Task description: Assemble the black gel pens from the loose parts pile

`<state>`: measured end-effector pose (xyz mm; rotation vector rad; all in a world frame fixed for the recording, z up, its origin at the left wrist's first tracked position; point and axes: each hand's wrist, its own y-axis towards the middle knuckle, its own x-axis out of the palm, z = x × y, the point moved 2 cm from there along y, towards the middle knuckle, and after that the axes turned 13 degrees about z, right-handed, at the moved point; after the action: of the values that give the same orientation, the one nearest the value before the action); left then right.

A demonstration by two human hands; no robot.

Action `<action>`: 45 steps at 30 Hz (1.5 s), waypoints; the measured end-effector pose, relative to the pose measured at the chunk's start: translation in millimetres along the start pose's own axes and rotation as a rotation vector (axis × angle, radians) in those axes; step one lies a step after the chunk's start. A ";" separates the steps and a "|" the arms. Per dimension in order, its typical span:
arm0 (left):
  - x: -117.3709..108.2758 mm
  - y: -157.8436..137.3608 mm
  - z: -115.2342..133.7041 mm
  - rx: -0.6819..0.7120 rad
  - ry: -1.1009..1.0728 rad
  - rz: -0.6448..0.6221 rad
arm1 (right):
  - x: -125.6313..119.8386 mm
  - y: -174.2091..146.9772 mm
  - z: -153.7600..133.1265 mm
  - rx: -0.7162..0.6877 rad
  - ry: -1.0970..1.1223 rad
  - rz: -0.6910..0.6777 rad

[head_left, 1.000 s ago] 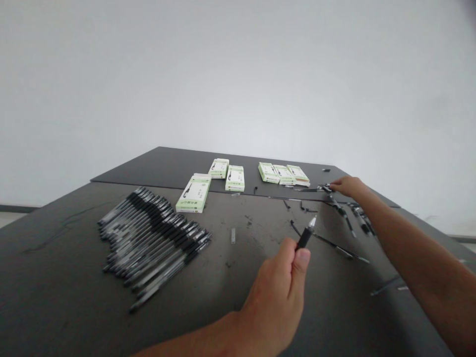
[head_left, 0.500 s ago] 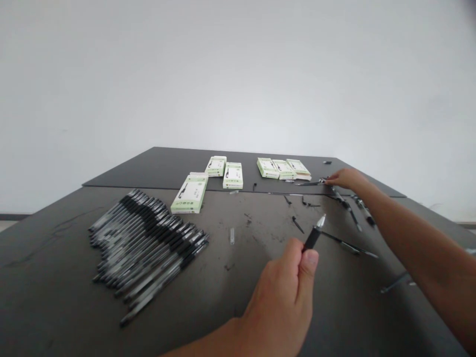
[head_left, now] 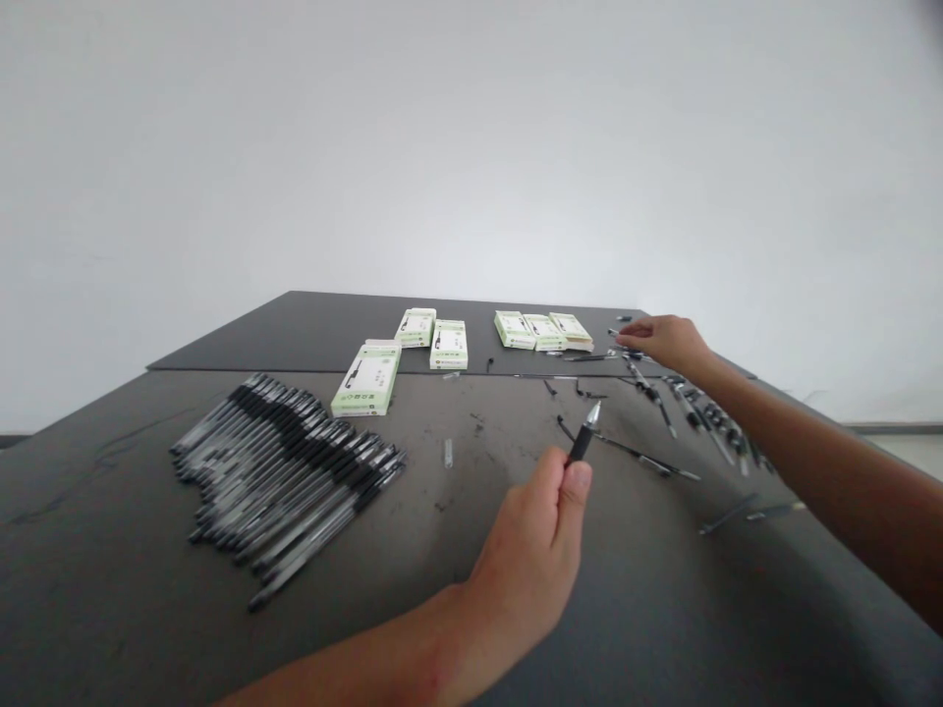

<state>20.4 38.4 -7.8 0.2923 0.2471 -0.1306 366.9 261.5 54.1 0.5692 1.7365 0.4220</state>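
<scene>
My left hand is closed around an uncapped pen with a black grip, its silver tip pointing up and away. At the far right, my right hand reaches over loose pen parts with thumb and fingers pinched together. A small piece shows at these fingertips, too small to name. Beneath and beside the right arm lie several pen pieces and caps, partly hidden. Between the hands, a thin black pen part rests on the table.
Many capped pens lie side by side at the left. A green-white box stands behind them, and several more boxes are farther back. A clear cap lies mid-table on the dark table. A white wall rises behind.
My right hand has lifted slightly from the pen parts and shifted left. The left hand still holds the pen. The whole view has turned a little to the right.
</scene>
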 end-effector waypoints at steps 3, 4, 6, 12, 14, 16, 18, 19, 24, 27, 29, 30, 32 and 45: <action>-1.3 0.9 3.8 0.008 -0.013 0.007 | -17.1 -27.4 -31.5 0.010 0.256 0.038; -1.5 1.0 4.8 0.010 -0.019 0.008 | -21.7 -39.5 -44.8 0.015 0.343 0.036; -1.6 1.0 6.0 0.009 -0.032 0.010 | -29.9 -67.9 -75.4 0.009 0.476 0.005; 0.1 2.4 4.0 0.000 -0.064 0.007 | -53.9 -153.9 -157.7 0.348 1.324 -0.330; 0.7 2.9 2.9 -0.002 -0.075 -0.001 | -60.4 -168.5 -168.1 0.400 1.422 -0.387; 0.7 3.1 2.4 -0.009 -0.085 -0.008 | -63.7 -175.3 -169.2 0.435 1.459 -0.415; 0.4 2.9 2.6 -0.015 -0.091 -0.014 | -64.4 -177.4 -164.8 0.471 1.465 -0.423; 0.1 2.7 3.0 -0.014 -0.093 -0.017 | -64.4 -177.6 -161.8 0.489 1.465 -0.423; -1.2 1.0 5.0 -0.012 -0.061 -0.022 | -67.2 -176.5 -151.5 0.519 1.489 -0.425; -1.4 -0.3 6.3 -0.011 -0.016 -0.047 | -71.3 -176.3 -151.4 0.458 1.497 -0.438; -1.2 -1.0 7.5 -0.001 0.000 -0.061 | -73.5 -176.7 -152.1 0.431 1.490 -0.442; -1.1 -1.2 8.1 0.004 0.001 -0.064 | -74.2 -177.1 -152.5 0.426 1.486 -0.445; -1.1 -1.1 8.8 0.006 0.000 -0.065 | -74.9 -177.9 -152.6 0.425 1.482 -0.455; -2.0 -1.3 9.4 -0.008 0.023 -0.061 | -70.4 -180.6 -148.6 0.246 1.350 -0.450</action>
<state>20.3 34.5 1.1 0.2787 0.2789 -0.1862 208.0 76.3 43.6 -0.0494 3.1453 0.2572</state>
